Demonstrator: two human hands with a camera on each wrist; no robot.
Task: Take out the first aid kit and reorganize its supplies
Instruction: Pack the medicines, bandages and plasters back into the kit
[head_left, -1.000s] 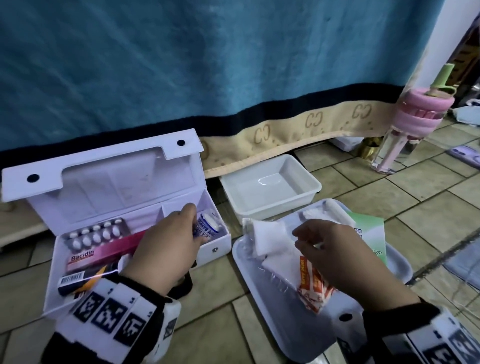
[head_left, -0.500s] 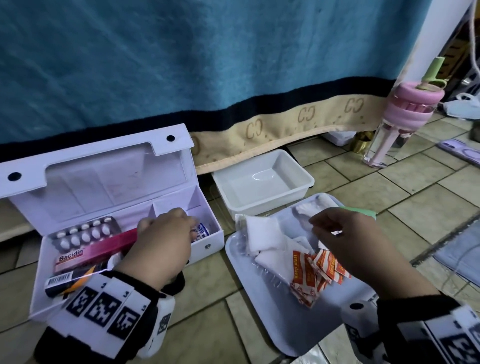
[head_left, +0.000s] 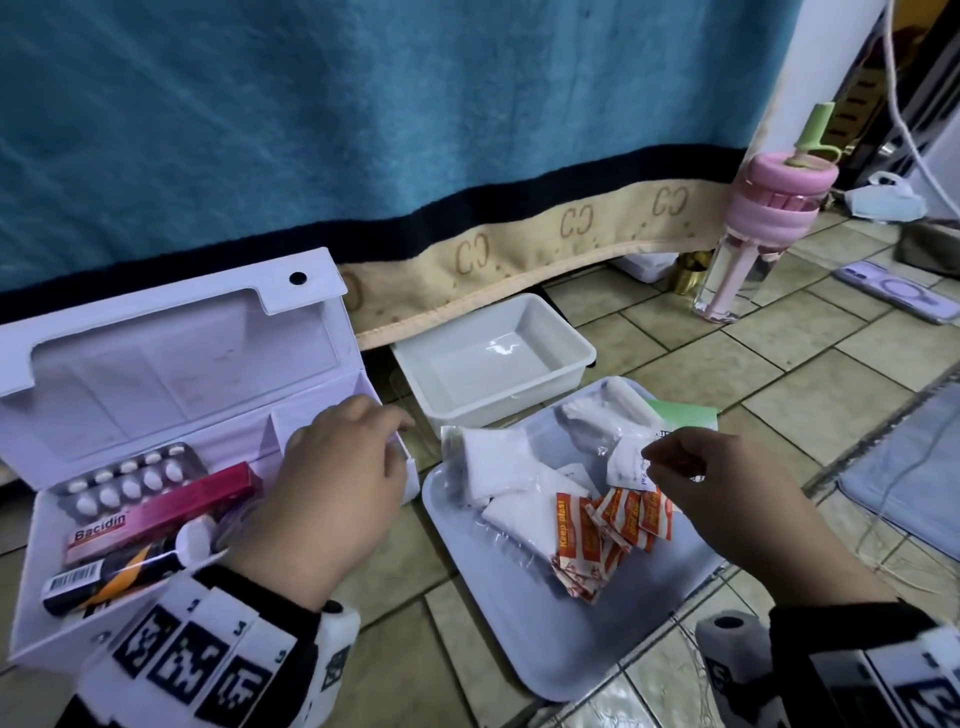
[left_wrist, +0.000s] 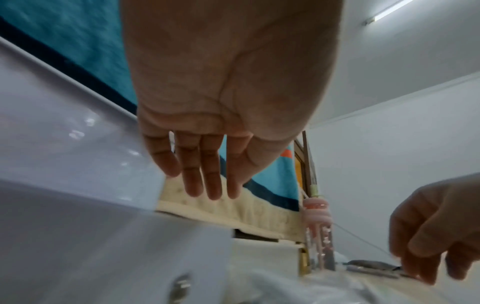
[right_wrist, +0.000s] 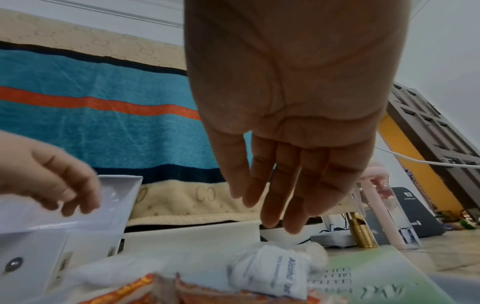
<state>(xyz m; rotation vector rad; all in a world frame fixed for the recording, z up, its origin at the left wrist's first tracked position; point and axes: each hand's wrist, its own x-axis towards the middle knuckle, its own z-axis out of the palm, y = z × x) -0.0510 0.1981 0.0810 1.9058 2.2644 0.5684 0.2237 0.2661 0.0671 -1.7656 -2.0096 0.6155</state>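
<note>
The white first aid kit (head_left: 156, 374) stands open at left on the tiled floor. It holds a pill blister (head_left: 124, 478), a pink Bacidin box (head_left: 166, 514) and a black-and-orange tube (head_left: 114, 571). My left hand (head_left: 382, 431) hovers over the kit's right compartment and hides it. Its fingers (left_wrist: 207, 185) are straight and hold nothing. My right hand (head_left: 657, 462) hangs over the white tray (head_left: 519, 613) with extended, empty fingers (right_wrist: 272, 205). Just beneath them an alcohol pad sachet (right_wrist: 270, 273) lies beside gauze packets (head_left: 493, 462) and orange plaster sachets (head_left: 608, 535).
An empty white tub (head_left: 493, 358) sits behind the tray, against the hanging blue blanket (head_left: 363, 130). A green leaflet (head_left: 685, 415) pokes out under the tray's far corner. A pink bottle (head_left: 753, 223), a phone (head_left: 898, 291), a grey mat (head_left: 909, 467) and a cable lie to the right.
My left hand has let go of a small blue-labelled container in the kit's right compartment and straightened. My right hand moved from the gauze and plasters towards the alcohol pad.
</note>
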